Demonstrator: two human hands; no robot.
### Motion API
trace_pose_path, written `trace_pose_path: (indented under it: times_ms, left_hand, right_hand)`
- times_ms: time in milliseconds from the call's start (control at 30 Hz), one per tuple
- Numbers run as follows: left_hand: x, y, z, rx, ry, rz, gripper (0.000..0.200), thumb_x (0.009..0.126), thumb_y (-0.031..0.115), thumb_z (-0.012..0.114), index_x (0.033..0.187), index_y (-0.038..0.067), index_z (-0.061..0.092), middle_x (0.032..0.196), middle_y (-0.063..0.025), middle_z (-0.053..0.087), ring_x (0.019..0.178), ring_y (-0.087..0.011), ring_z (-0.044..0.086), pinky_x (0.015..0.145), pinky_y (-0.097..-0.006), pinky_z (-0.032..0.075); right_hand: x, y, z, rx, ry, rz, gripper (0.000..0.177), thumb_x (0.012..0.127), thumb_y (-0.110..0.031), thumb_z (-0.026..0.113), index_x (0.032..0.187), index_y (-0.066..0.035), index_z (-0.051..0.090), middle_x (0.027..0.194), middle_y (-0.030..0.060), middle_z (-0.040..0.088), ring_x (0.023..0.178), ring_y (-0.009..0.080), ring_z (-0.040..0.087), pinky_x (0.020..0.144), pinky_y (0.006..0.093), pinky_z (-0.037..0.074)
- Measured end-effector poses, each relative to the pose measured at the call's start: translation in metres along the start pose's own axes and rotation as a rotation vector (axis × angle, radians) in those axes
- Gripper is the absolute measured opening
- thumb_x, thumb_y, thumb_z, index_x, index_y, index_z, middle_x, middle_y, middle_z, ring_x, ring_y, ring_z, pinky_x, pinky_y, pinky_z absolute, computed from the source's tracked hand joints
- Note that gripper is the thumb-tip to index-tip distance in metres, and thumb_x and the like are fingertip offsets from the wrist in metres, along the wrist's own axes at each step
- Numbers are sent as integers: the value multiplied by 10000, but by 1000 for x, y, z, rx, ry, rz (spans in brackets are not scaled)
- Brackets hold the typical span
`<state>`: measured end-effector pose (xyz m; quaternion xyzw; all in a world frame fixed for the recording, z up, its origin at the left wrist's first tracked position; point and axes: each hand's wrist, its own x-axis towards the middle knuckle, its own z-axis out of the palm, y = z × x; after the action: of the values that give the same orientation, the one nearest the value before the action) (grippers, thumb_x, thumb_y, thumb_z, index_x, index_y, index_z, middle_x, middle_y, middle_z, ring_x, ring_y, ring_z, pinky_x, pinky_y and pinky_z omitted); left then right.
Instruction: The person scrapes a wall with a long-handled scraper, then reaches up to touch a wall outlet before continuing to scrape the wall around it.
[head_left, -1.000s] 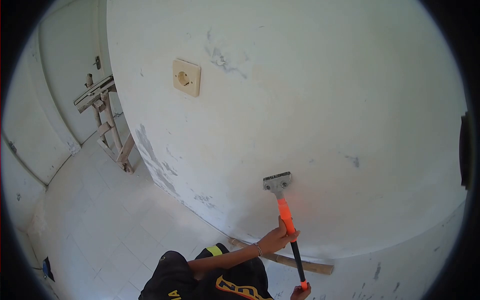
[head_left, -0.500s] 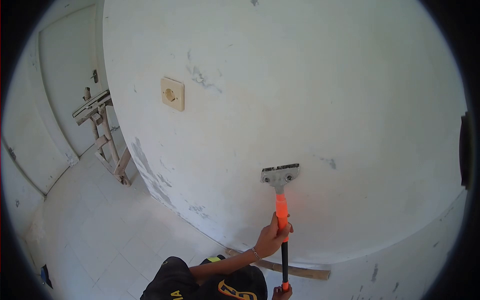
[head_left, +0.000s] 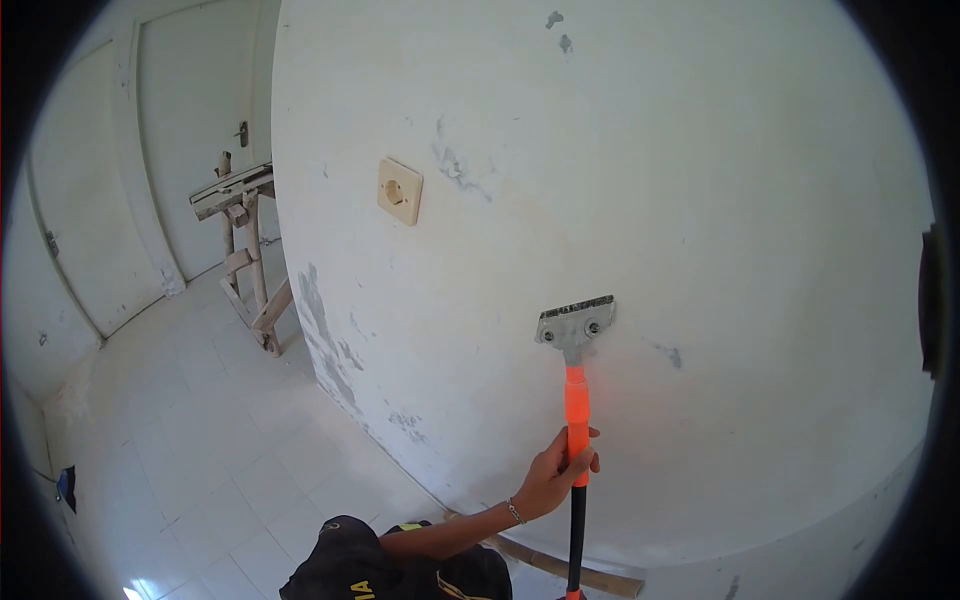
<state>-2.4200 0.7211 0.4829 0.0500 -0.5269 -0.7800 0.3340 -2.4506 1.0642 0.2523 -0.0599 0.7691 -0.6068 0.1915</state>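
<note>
A long scraper has a metal blade head (head_left: 575,322) pressed flat against the white wall (head_left: 700,200). Its shaft is orange (head_left: 576,400) near the head and black lower down. My left hand (head_left: 560,470), a bracelet on its wrist, is closed round the shaft where orange meets black. The black part runs down out of the bottom edge of the view. My right hand does not show. My dark shirt with yellow lettering (head_left: 390,570) fills the bottom middle.
A cream socket plate (head_left: 400,190) sits on the wall up left of the blade. A wooden trestle (head_left: 245,250) stands by the wall's corner, before white doors (head_left: 200,120). A wooden pole (head_left: 560,570) lies along the wall's foot. White floor tiles (head_left: 200,440) spread left.
The blade has slid a little up the wall and my left hand has followed it. The view has swung, and my right hand at the handle's end has dropped out of the frame.
</note>
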Motion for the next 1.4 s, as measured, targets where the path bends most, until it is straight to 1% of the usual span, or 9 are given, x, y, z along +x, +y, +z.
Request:
trace_pose_path:
  times_ms: [133, 300, 400, 467, 533, 633, 867, 1033, 1400]
  left_hand:
    - [26, 24, -19, -47, 163, 183, 359, 1014, 313, 403, 1231, 31, 452, 793, -27, 579, 760, -67, 523, 703, -220, 403]
    - [65, 58, -59, 68, 407, 328, 436, 1024, 379, 312, 1212, 30, 494, 695, -7, 561, 637, -53, 472, 630, -216, 395]
    - [66, 67, -72, 91, 384, 340, 480, 1019, 441, 295, 1203, 35, 472, 710, -7, 560, 679, -57, 472, 687, -230, 385]
    - [60, 69, -65, 38, 289, 237, 477, 1017, 458, 282, 1197, 45, 438, 702, -10, 556, 687, -65, 469, 711, -234, 382]
    - [52, 72, -64, 70, 179, 92, 470, 1014, 476, 239, 1184, 74, 412, 718, -17, 573, 565, -35, 431, 447, -193, 333]
    - [56, 78, -70, 47, 97, 97, 459, 1016, 467, 242, 1178, 71, 409, 728, -20, 580, 544, -29, 421, 436, -193, 330]
    - [72, 68, -76, -32, 255, 307, 365, 1025, 412, 287, 1059, 74, 419, 661, -33, 518, 566, -79, 451, 560, -226, 378]
    - [87, 95, -86, -53, 274, 338, 336, 1031, 382, 288, 1011, 73, 419, 609, -32, 485, 556, -83, 438, 560, -235, 375]
    - [103, 113, -84, -134, 303, 388, 344, 1029, 398, 291, 1002, 78, 414, 604, -33, 485, 548, -88, 434, 560, -244, 381]
  right_hand:
    - [13, -62, 34, -87, -32, 76, 466, 961, -371, 497, 663, -30, 608, 502, -4, 462, 452, 94, 435, 440, 245, 336]
    - [70, -45, 63, -319, 59, -421, 563, 991, -435, 397, 680, -37, 645, 465, -24, 421, 397, 82, 356, 397, 238, 255]
    - [19, -170, 90, -197, -124, -249, 594, 989, -468, 376, 677, -40, 645, 467, -25, 429, 391, 78, 335, 390, 243, 241]
    - [51, -106, 53, -300, -2, -260, 596, 985, -484, 396, 724, -27, 676, 475, -13, 458, 390, 71, 325, 391, 245, 241]
    - [25, -152, 45, -38, -57, -133, 599, 973, -501, 427, 747, -11, 687, 481, -5, 479, 392, 72, 332, 394, 248, 247]
    - [17, -193, 40, -113, -222, -312, 575, 968, -491, 454, 781, 0, 687, 505, -2, 505, 413, 71, 351, 406, 250, 259]
    - [2, -228, 89, -178, -455, -322, 496, 947, -489, 506, 920, -23, 675, 575, -16, 534, 470, 51, 364, 434, 235, 284]
    - [11, -224, 119, -112, -377, -330, 427, 952, -432, 531, 925, -24, 653, 578, -69, 395, 498, 35, 313, 446, 225, 255]
    - [14, -245, 124, -133, -226, -488, 420, 945, -426, 545, 844, -26, 626, 592, -61, 372, 521, 49, 288, 472, 238, 240]
